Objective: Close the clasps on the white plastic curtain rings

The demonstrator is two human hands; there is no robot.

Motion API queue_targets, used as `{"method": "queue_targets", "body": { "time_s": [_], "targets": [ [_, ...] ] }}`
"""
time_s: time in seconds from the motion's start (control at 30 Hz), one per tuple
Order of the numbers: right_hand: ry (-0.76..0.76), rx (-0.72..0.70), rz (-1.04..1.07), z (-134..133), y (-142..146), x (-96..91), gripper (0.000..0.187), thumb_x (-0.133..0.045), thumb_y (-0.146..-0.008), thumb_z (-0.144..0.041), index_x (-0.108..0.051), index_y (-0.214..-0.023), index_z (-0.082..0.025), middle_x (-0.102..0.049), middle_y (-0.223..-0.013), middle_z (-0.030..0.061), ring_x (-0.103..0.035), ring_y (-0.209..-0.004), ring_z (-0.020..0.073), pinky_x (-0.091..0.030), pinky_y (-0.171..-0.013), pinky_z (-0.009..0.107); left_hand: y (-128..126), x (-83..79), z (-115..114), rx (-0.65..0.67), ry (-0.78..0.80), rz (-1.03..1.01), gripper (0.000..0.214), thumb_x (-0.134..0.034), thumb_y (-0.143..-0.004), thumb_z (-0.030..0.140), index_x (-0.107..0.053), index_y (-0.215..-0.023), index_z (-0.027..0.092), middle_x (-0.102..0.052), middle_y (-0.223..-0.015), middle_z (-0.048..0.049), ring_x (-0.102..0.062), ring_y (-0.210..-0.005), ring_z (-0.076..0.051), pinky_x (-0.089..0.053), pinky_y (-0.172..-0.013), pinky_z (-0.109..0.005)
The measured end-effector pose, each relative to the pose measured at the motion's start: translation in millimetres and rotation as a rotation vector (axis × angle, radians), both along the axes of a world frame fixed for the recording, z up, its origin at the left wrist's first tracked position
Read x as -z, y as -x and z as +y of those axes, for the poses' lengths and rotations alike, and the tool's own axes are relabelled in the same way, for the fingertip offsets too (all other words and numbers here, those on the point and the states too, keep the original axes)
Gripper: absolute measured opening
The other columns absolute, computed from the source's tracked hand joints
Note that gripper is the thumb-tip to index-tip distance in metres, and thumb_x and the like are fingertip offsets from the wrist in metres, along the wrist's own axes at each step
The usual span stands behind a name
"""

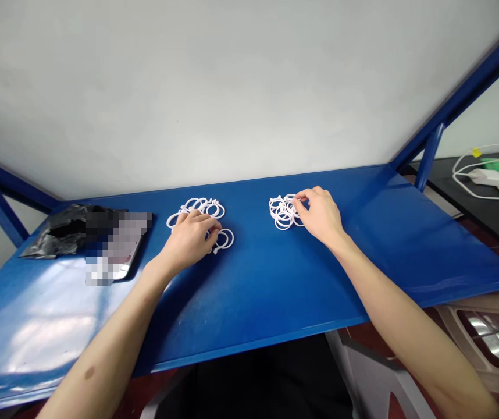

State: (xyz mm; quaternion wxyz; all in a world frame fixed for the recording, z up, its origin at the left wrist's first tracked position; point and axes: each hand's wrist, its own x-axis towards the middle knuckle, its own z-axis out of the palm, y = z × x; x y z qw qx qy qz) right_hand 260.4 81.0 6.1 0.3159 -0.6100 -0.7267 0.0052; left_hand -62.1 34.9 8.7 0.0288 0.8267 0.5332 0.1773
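Two heaps of white plastic rings lie on a blue metal shelf (275,279). My left hand (191,238) rests on the left heap of rings (201,208), fingers curled over one ring near its right side. My right hand (319,214) touches the right heap of rings (282,212), with thumb and fingers pinched on a ring at the heap's right edge. Both forearms reach in from the near edge.
A black plastic bag (64,233) and a blurred flat item (116,247) lie at the shelf's left. Blue frame struts (459,96) rise at the right and left. A dark table with a white cable (485,171) stands beyond the right end. A white wall is behind.
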Motion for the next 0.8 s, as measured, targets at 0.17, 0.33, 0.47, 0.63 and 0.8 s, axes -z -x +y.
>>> {"method": "queue_targets", "body": {
  "time_s": [0.17,0.33,0.47,0.63,0.8],
  "targets": [
    [-0.056,-0.065,0.042,-5,5,-1.8,0.021,-0.059,-0.097,-0.037,-0.072,-0.094,-0.022,-0.069,-0.096,0.01,-0.059,-0.093,0.0286,-0.051,-0.072,0.042,2,-1.6,0,0.023,0.02,-0.062,0.022,-0.053,-0.091,0.034,-0.073,-0.085,0.025,-0.077,-0.094,-0.008,-0.06,-0.094,-0.031,-0.04,-0.089,-0.048],
    [-0.148,-0.261,0.068,-23,24,-5.6,0.015,-0.059,-0.099,-0.03,-0.072,-0.099,-0.022,-0.069,-0.1,0.0098,-0.058,-0.098,0.0278,-0.052,-0.084,0.045,1,-2.4,-1,0.029,0.03,-0.062,0.019,-0.06,-0.09,0.037,-0.072,-0.081,0.025,-0.077,-0.092,-0.0068,-0.059,-0.092,-0.03,-0.039,-0.091,-0.049],
    [-0.149,-0.538,0.02,-46,44,-4.8,0.018,-0.057,-0.101,-0.029,-0.071,-0.108,-0.02,-0.069,-0.102,0.0094,-0.061,-0.099,0.0253,-0.055,-0.085,0.042,-4,-3.6,-4,0.033,0.03,-0.085,0.02,-0.059,-0.092,0.035,-0.07,-0.08,0.024,-0.076,-0.089,-0.005,-0.059,-0.091,-0.027,-0.038,-0.093,-0.047],
    [0.089,-0.756,0.042,-63,60,0.0,0.029,-0.06,-0.101,-0.034,-0.063,-0.127,-0.021,-0.067,-0.115,0.0087,-0.067,-0.096,0.0209,-0.058,-0.077,0.036,-21,-11.7,-14,0.078,0.106,-0.216,0.021,-0.062,-0.092,0.041,-0.073,-0.084,0.025,-0.075,-0.085,-0.0032,-0.061,-0.088,-0.025,-0.042,-0.092,-0.044],
    [0.212,-0.755,0.227,-63,62,3.7,0.013,-0.058,-0.101,-0.025,-0.062,-0.113,-0.021,-0.071,-0.107,0.0038,-0.068,-0.079,0.015,-0.056,-0.074,0.032,-31,-18.3,-21,0.094,0.236,-0.368,0.027,-0.062,-0.093,0.049,-0.074,-0.088,0.026,-0.075,-0.087,-0.0023,-0.064,-0.081,-0.02,-0.048,-0.08,-0.035]
  ]
}}
